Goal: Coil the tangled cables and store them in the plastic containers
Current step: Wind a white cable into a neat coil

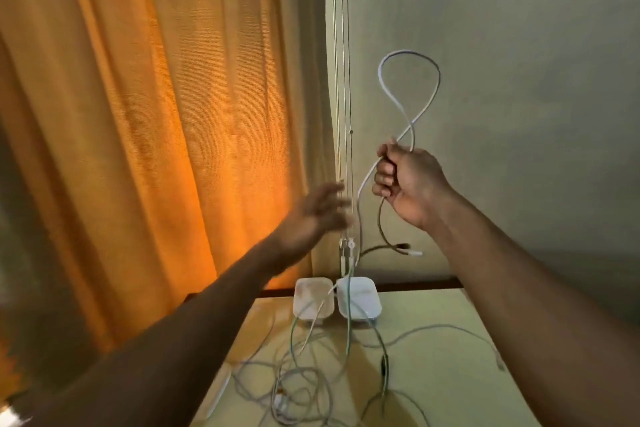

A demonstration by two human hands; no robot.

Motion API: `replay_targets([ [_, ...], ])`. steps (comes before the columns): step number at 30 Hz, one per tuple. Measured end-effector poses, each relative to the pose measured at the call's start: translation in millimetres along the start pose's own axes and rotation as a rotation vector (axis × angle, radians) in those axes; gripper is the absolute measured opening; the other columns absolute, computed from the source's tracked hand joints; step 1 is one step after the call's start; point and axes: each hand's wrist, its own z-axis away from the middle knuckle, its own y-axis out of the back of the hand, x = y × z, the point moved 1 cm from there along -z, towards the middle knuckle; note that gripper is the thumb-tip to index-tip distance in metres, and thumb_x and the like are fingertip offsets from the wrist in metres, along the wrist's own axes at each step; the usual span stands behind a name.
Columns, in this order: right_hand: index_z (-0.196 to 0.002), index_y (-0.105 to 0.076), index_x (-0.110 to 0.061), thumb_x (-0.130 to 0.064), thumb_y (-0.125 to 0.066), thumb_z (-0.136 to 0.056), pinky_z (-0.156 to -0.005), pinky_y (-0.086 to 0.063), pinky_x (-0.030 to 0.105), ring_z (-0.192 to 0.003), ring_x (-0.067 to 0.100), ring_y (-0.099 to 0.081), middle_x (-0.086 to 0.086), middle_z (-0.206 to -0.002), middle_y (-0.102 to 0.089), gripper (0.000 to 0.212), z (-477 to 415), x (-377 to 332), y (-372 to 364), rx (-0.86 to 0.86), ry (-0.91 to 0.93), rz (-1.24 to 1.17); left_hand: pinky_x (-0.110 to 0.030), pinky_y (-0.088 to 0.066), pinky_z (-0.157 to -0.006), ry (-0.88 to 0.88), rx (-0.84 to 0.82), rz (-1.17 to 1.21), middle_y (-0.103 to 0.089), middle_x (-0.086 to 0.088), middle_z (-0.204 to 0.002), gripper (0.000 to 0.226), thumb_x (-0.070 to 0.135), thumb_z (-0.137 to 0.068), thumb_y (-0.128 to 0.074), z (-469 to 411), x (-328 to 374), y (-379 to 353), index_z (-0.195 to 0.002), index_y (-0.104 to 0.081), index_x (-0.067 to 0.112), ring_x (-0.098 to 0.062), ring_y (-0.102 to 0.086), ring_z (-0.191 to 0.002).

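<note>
My right hand [405,180] is raised above the table, fist shut on a white cable [434,90] whose loop rises above the fist in a figure-eight; its tails hang down toward the table, one ending in a plug [412,251]. My left hand [318,213] is blurred, fingers spread, just left of the hanging strands and holding nothing. Two white plastic containers [311,302] [362,298] stand side by side at the table's far edge. A tangle of grey and white cables [304,388] lies on the table in front of them.
The pale green table [450,374] stands in a corner. An orange curtain [156,114] hangs at the left, with thin blind cords [343,80] beside it. A grey-green wall [519,62] is behind.
</note>
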Motion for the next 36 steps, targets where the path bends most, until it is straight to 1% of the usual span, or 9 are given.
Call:
replay_targets([
  [5, -0.076, -0.053, -0.016, -0.024, -0.039, -0.110, -0.046, -0.024, 0.024, -0.049, 0.012, -0.027, -0.004, -0.051, -0.035, 0.038, -10.2, -16.3, 3.0, -0.006, -0.027, -0.160, -0.015, -0.053, -0.088, 0.114, -0.110, -0.362, -0.068, 0.009, -0.118, 0.028, 0.025, -0.101, -0.063, 43.2, -99.6, -40.0, -0.128, -0.061, 0.030, -0.002, -0.064, -0.106],
  [8, -0.074, -0.054, -0.016, -0.022, -0.040, -0.109, -0.045, -0.027, 0.023, -0.047, 0.012, -0.031, -0.003, -0.052, -0.036, 0.037, -14.5, -32.3, 2.5, -0.038, 0.013, -0.317, -0.032, -0.053, -0.098, 0.244, -0.170, -0.510, -0.069, 0.011, -0.112, 0.016, 0.039, -0.105, -0.051, 53.4, -140.3, -53.4, -0.110, -0.066, 0.036, -0.001, -0.062, -0.101],
  [13, -0.077, -0.054, -0.015, -0.026, -0.041, -0.109, -0.043, -0.026, 0.023, -0.045, 0.012, -0.031, -0.003, -0.051, -0.037, 0.036, -24.2, -38.7, 18.1, 0.051, 0.054, -0.025, -0.042, -0.060, -0.065, 0.324, 0.173, -0.139, -0.065, -0.004, -0.078, 0.042, 0.047, -0.108, -0.040, 40.6, -132.1, -44.8, -0.096, -0.063, 0.014, -0.017, -0.063, -0.066],
  [17, -0.086, -0.060, -0.011, -0.022, -0.050, -0.105, -0.042, -0.027, 0.024, -0.047, 0.013, -0.035, 0.002, -0.061, -0.045, 0.024, -24.0, 1.9, 46.2, 0.176, 0.013, 0.536, -0.024, -0.025, -0.042, 0.289, 0.364, 0.308, -0.034, 0.002, -0.062, 0.028, 0.018, -0.106, -0.037, -0.1, -64.4, -24.5, -0.079, -0.044, 0.018, -0.010, -0.030, -0.048],
  [20, -0.101, -0.069, -0.011, -0.031, -0.068, -0.096, -0.050, -0.036, 0.026, -0.058, 0.013, -0.045, 0.006, -0.081, -0.066, 0.020, -1.5, 45.4, 51.0, 0.046, -0.055, 0.717, -0.023, -0.021, -0.043, 0.136, 0.336, 0.516, -0.031, 0.000, -0.066, 0.020, 0.009, -0.105, -0.031, -25.2, -4.0, -11.2, -0.098, -0.049, 0.010, -0.011, -0.026, -0.050],
  [24, -0.120, -0.068, -0.016, -0.043, -0.075, -0.085, -0.057, -0.039, 0.022, -0.067, 0.010, -0.049, 0.002, -0.104, -0.076, 0.044, 36.0, 93.9, 33.5, -0.260, -0.193, 0.547, -0.022, -0.021, -0.046, 0.022, 0.177, 0.469, -0.038, 0.000, -0.069, 0.027, 0.019, -0.112, -0.030, -41.3, 50.9, -3.9, -0.116, -0.053, 0.005, -0.009, -0.030, -0.051],
  [27, -0.107, -0.074, -0.013, -0.026, -0.067, -0.096, -0.060, -0.039, 0.021, -0.065, 0.010, -0.048, 0.001, -0.093, -0.076, 0.018, 50.6, 115.4, 22.7, -0.248, -0.127, 0.467, -0.024, -0.025, -0.047, 0.025, 0.150, 0.445, -0.040, -0.003, -0.074, 0.034, 0.024, -0.113, -0.034, -45.1, 55.8, 1.0, -0.127, -0.053, 0.000, -0.010, -0.034, -0.053],
  [31, -0.117, -0.070, -0.016, -0.028, -0.066, -0.097, -0.060, -0.040, 0.021, -0.067, 0.008, -0.049, -0.001, -0.094, -0.072, 0.023, 49.2, 130.4, 19.0, -0.252, -0.104, 0.386, -0.026, -0.036, -0.048, 0.096, 0.140, 0.499, -0.051, -0.008, -0.078, 0.042, 0.024, -0.113, -0.035, -34.2, 28.2, 0.8, -0.136, -0.049, -0.007, -0.016, -0.045, -0.058],
  [36, -0.105, -0.076, -0.018, -0.028, -0.066, -0.098, -0.073, -0.052, 0.022, -0.075, 0.003, -0.062, -0.009, -0.090, -0.073, 0.016, 47.7, 156.0, 12.0, -0.221, 0.030, 0.679, -0.032, -0.050, -0.064, 0.082, 0.094, 0.561, -0.060, -0.010, -0.085, 0.045, 0.026, -0.113, -0.035, -25.2, 13.4, -12.4, -0.136, -0.051, -0.009, -0.019, -0.061, -0.068],
])
